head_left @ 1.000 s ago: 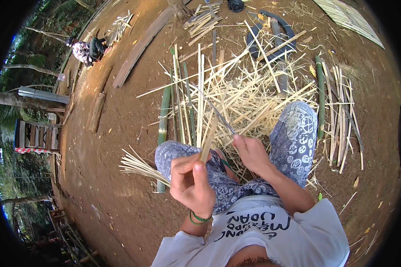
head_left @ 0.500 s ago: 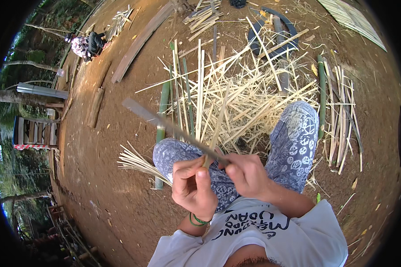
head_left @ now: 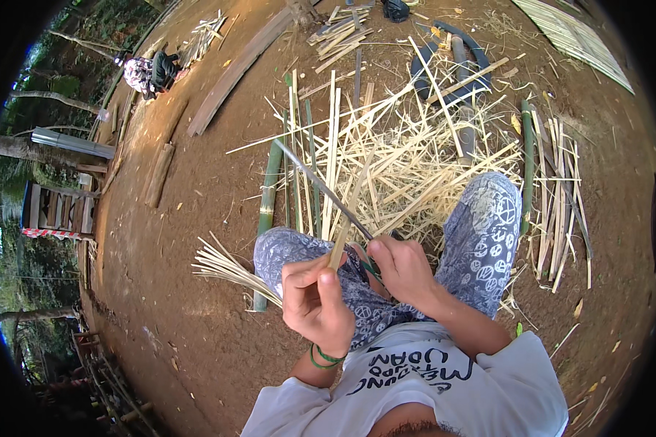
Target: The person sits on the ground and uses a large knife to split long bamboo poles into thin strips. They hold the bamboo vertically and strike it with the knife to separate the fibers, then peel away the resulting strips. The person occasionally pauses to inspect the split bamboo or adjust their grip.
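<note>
My left hand [head_left: 317, 302] is closed, pinching the lower end of a pale, flat bamboo strip [head_left: 353, 200] between thumb and fingers. The strip points away from me, over a heap of shavings. In my right hand [head_left: 404, 268] is a long, narrow-bladed knife [head_left: 319, 182], its handle mostly covered by my closed fingers. Its blade slants to the far left, seen nearly edge-on, and passes close beside the strip; whether the two touch I cannot tell. Both hands are above my lap, between my bent knees.
Bamboo strips and curly shavings [head_left: 401, 160] cover the ground ahead. Green bamboo poles [head_left: 268, 189] [head_left: 527, 167] lie on both sides. A fanned bundle of strips [head_left: 229, 266] rests by my left knee, more strips [head_left: 557, 197] at right. Farther off are a black ring [head_left: 481, 54] and a crouching person [head_left: 149, 73].
The knife has swung from pointing left across the strip to pointing farther ahead, its blade turned more edge-on. My right hand has shifted slightly right. My left hand keeps the strip nearly still.
</note>
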`<action>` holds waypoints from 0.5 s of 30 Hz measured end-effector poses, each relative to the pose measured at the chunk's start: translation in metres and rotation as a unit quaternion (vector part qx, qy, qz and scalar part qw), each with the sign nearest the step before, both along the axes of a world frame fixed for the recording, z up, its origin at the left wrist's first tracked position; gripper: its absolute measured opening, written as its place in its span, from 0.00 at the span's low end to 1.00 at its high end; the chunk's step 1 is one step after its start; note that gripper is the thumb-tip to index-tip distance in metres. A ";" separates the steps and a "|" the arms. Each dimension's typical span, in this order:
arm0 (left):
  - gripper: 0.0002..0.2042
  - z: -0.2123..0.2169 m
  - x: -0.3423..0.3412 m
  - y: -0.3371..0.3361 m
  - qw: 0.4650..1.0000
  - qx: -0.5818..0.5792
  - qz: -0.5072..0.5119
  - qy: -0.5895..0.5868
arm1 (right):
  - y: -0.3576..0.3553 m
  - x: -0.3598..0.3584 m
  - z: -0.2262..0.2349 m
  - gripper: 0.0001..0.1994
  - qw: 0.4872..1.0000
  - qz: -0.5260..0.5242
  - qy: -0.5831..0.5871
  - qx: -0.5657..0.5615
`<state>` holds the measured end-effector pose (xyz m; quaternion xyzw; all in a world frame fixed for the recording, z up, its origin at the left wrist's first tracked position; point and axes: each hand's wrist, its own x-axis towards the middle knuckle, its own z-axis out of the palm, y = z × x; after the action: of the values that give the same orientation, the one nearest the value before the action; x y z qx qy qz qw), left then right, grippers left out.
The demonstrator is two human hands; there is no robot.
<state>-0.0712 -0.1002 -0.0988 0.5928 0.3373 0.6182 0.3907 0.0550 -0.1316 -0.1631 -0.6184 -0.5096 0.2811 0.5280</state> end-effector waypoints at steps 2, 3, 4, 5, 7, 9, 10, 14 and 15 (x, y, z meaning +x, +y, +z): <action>0.08 -0.002 0.000 0.000 0.999 0.019 0.001 0.031 | -0.009 -0.001 0.022 0.18 0.998 0.018 0.034 0.040; 0.08 -0.003 0.002 0.000 0.999 0.021 0.002 0.034 | -0.008 -0.002 0.017 0.18 0.999 0.013 0.006 0.050; 0.08 -0.005 0.003 -0.002 0.999 0.024 0.003 0.036 | -0.006 -0.003 0.006 0.18 0.998 0.008 -0.022 0.060; 0.08 -0.004 0.005 -0.001 0.999 0.031 0.003 0.037 | -0.001 -0.003 -0.001 0.17 0.996 0.001 -0.051 0.074; 0.07 -0.002 0.005 0.005 0.998 0.041 0.010 0.043 | 0.001 0.001 -0.006 0.17 0.998 0.028 -0.012 0.047; 0.06 -0.004 0.000 0.005 0.998 0.037 0.017 0.038 | -0.001 -0.002 0.025 0.17 0.997 0.050 0.065 0.009; 0.05 -0.007 -0.004 0.003 0.999 0.031 0.014 0.029 | 0.000 -0.006 0.029 0.17 0.996 0.039 0.041 0.064; 0.04 -0.005 -0.002 0.004 0.999 -0.007 -0.011 0.037 | 0.005 -0.009 -0.011 0.18 0.995 0.009 -0.067 0.079; 0.04 -0.004 -0.001 0.004 0.998 -0.017 -0.008 0.064 | 0.011 -0.006 -0.011 0.18 0.994 0.010 -0.099 0.034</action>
<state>-0.0722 -0.0957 -0.1029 0.6268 0.3673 0.5700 0.3838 0.0491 -0.1209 -0.1745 -0.6201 -0.5747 0.2065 0.4926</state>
